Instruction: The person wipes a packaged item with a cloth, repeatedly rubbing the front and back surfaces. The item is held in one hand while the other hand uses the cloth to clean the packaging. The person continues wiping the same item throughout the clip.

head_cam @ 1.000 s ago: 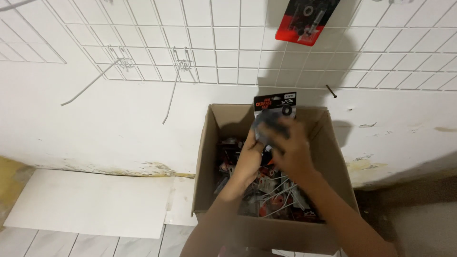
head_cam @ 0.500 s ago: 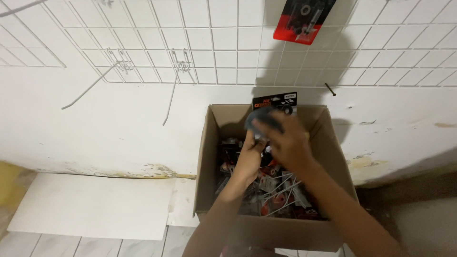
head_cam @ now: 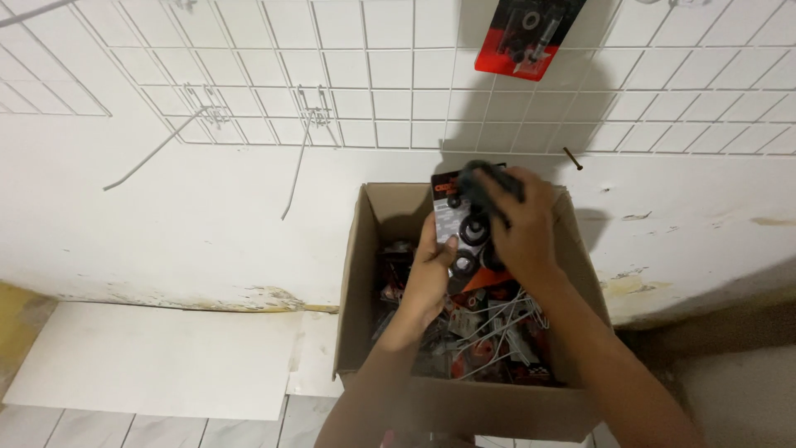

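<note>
- White wire grid panel (head_cam: 390, 75) mounted on the wall
- Two bare metal hooks (head_cam: 294, 178), drooping
- Red-and-black packet (head_cam: 526, 33) hanging above
- White board (head_cam: 157, 361) on floor

A blister card (head_cam: 454, 222) with a red-orange and black header, a pale backing and black rings was gripped by the left hand (head_cam: 431, 278), and a dark grey-black item (head_cam: 489, 181) was covered by the right hand (head_cam: 521, 228). Beneath the grip, a plain brown cardboard box (head_cam: 352, 315) was seen, filled with red, orange, black and silver-grey packets (head_cam: 497, 332). Above the grip, a red and black card (head_cam: 526, 37) was hung on a white wire grid (head_cam: 332, 75), a pattern of squares against a white wall (head_cam: 166, 232) stained yellowish-brown along its foot. A white sheet (head_cam: 157, 357) was laid on pale grey tiles
</note>
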